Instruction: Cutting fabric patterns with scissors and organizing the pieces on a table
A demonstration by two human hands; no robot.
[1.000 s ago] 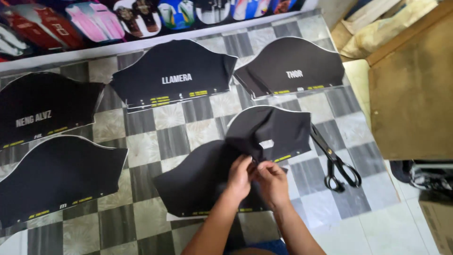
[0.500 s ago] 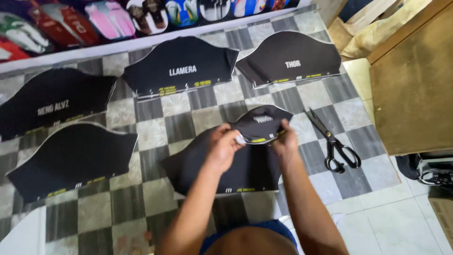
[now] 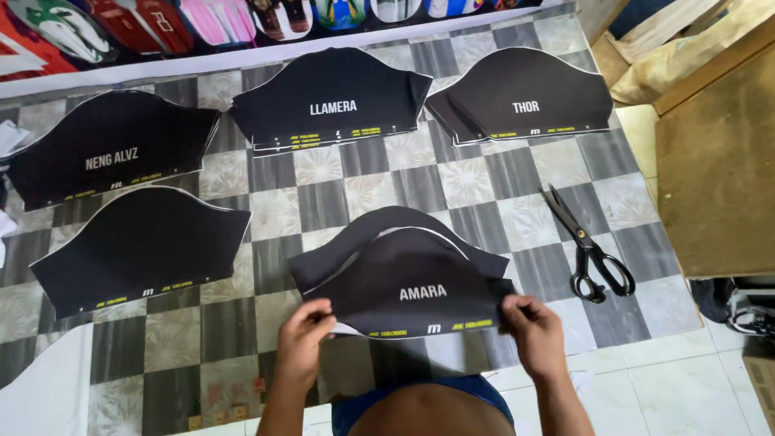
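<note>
A grey-and-white checked floor covering (image 3: 355, 190) spreads out ahead of both hands, and black cut fabric panels lie flat on it. Well beyond the left hand (image 3: 303, 335) and off to its outer side lie two wide black curved fabric panels (image 3: 113, 157) (image 3: 141, 246), one behind the other. Far ahead, between the hands, sits a stack of black panels with white edging (image 3: 327, 97); further ahead of the right hand (image 3: 534, 335) lies another black curved panel (image 3: 525, 97). To the right hand's outer side stands a brown wooden board (image 3: 718, 161).

Between the two hands is the black curved fabric panel with white lettering and small yellow print along its lower edge (image 3: 408, 282), spread over a second black piece (image 3: 355, 238) that shows behind it. The left hand pinches its lower left corner, fingers curled onto the cloth; the right hand grips the lower right corner the same way.

Just ahead of the right hand, slightly outward, lie black-handled scissors (image 3: 589, 242), blades closed, untouched.
</note>
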